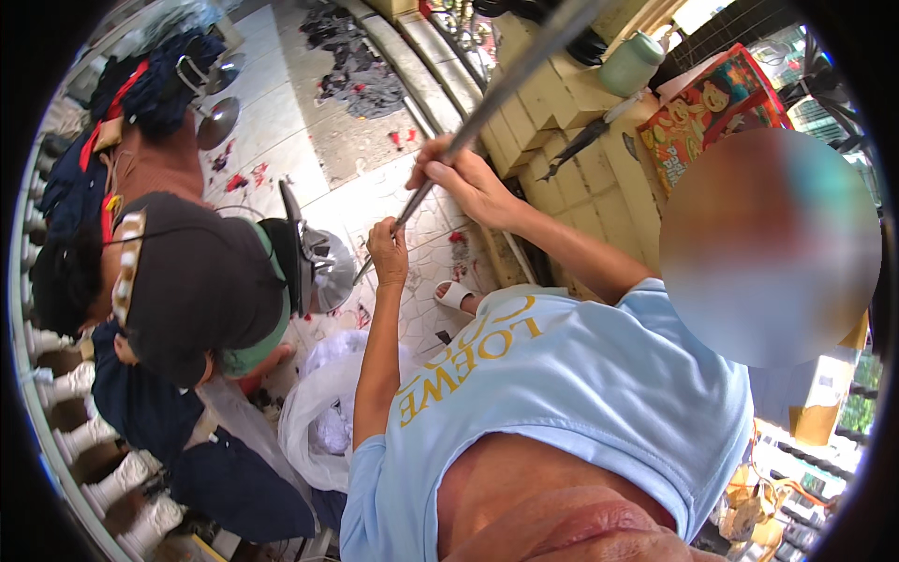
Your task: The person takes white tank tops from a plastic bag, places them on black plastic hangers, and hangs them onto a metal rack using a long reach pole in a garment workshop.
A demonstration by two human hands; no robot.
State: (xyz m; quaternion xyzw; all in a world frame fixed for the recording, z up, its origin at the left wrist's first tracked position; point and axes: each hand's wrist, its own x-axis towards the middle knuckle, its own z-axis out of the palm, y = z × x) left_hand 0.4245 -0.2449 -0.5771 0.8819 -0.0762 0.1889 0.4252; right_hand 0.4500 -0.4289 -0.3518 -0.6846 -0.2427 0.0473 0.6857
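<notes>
A long thin grey pole [510, 82] runs slantwise from the top of the view down toward the tiled floor. My right hand [473, 192] is closed around it higher up, with the thumb along the shaft. Lower down, my left hand [388, 251] wraps the same pole. Its low end passes close to a shiny round metal piece [330, 272], and I cannot make out what is fixed there, if anything. Dark grey cloth scraps [361, 80] lie heaped on the floor beyond my hands, and small red scraps [245, 176] are scattered about.
To my left a person in a dark cap [201, 281] bends close by, among dark blue cloth [239, 482]. A white plastic bag [318, 412] stands by my left arm. Yellowish tiled steps [581, 178] rise on the right, with a green jug [633, 64] and a folded umbrella [585, 140].
</notes>
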